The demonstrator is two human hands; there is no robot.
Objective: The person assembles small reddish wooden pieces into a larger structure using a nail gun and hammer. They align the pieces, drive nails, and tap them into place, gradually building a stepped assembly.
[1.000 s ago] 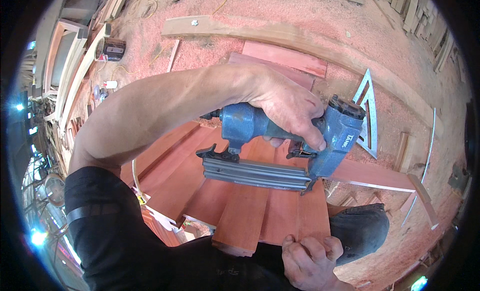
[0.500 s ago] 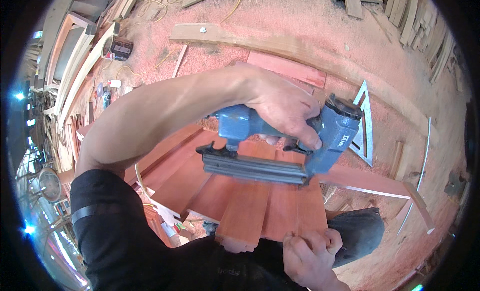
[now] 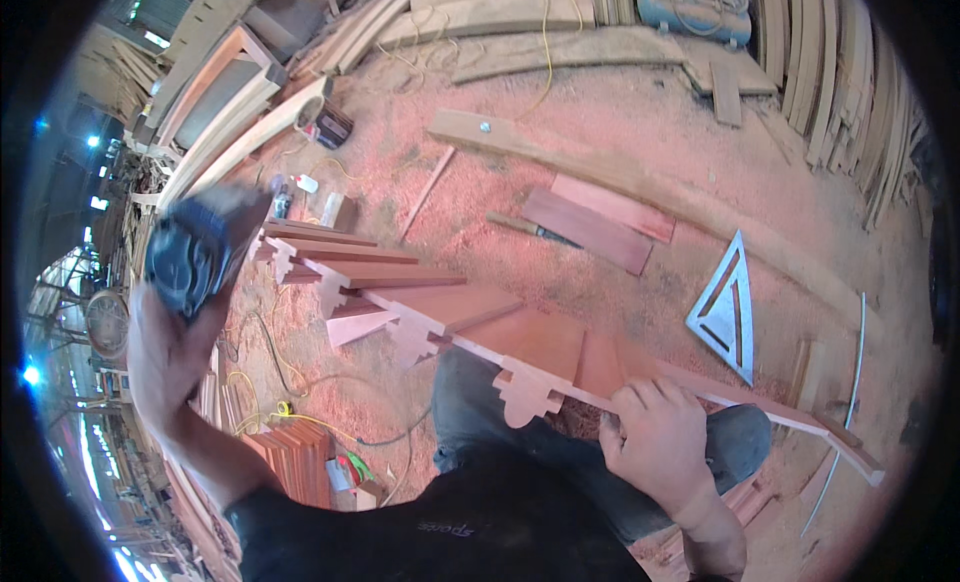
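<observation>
My left hand [image 3: 168,347] grips a blue and black nail gun [image 3: 190,252], raised at the left beyond the end of a slatted wooden piece. The tool and hand are smeared by motion, and its muzzle is hard to make out. My right hand [image 3: 660,437] is closed around the near edge of the reddish slatted piece [image 3: 470,312]. That piece stands tilted in front of me, its overlapping slats fanning away and scroll-shaped ends [image 3: 525,392] showing along its near edge. My bent knee [image 3: 480,397] lies beneath it.
A metal triangle square [image 3: 730,317] lies on the sawdust-covered floor at right. Beyond the slats are reddish boards [image 3: 600,227], a chisel-like tool [image 3: 530,228] and a long plank [image 3: 500,142]. A bucket [image 3: 325,122], hoses [image 3: 375,442] and an air compressor [image 3: 695,17] are also around.
My left hand has swung the nail gun from above the slats to the far left. The slatted piece has tipped, now showing its scroll-shaped edge. My right hand still holds it.
</observation>
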